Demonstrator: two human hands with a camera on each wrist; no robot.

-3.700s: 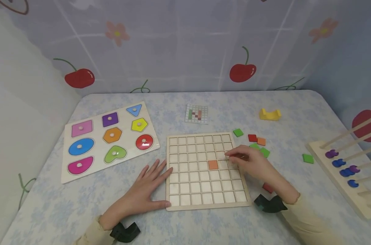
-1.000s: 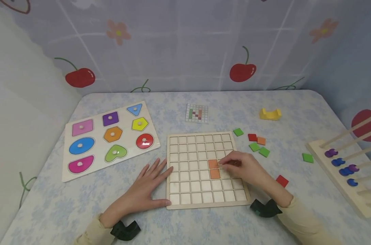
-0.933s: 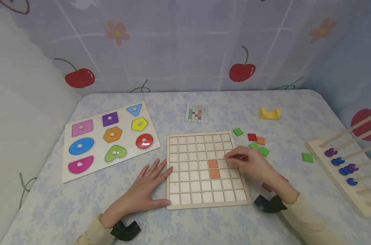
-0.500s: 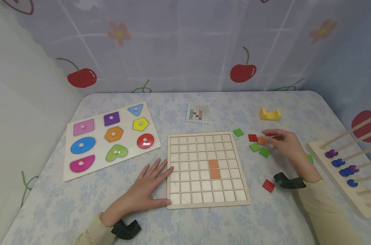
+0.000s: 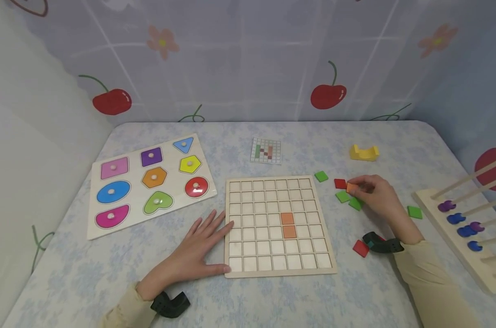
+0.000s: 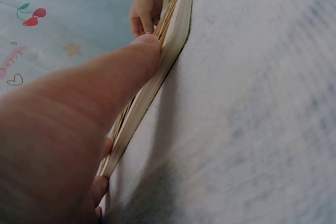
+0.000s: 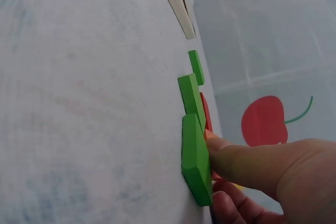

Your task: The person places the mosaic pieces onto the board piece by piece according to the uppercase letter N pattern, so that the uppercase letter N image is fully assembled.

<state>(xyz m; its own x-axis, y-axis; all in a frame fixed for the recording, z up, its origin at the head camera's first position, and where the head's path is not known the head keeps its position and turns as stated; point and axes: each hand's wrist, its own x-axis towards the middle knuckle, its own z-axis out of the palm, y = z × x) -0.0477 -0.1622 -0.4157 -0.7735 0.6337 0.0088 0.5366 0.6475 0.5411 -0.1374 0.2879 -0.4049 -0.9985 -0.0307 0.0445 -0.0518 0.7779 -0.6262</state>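
My left hand (image 5: 190,255) lies with fingers spread at the left edge of a wooden grid board (image 5: 280,274); its thumb and fingertips rest on the rim. Two orange square tiles (image 5: 287,218) sit one below the other in cells of the board. To the board's right, my right hand (image 5: 375,193) pinches another orange tile (image 5: 349,187) between thumb and fingers. Close around that tile are a red tile (image 5: 340,183) and two green tiles (image 5: 343,196). In the right wrist view a green tile (image 7: 195,158) partly hides the orange one.
A green tile (image 5: 321,176) lies off the board's top right corner, another green tile (image 5: 414,212) farther right. A red tile (image 5: 360,248) is beside the right wrist. Around stand a shape puzzle (image 5: 129,180), a pattern card (image 5: 266,151), a yellow block (image 5: 364,153) and a peg rack (image 5: 448,237).
A second orange tile has come to lie in the grid below the first. My right hand has moved right, off the board, and taken hold of a loose orange tile. My left hand stays put.
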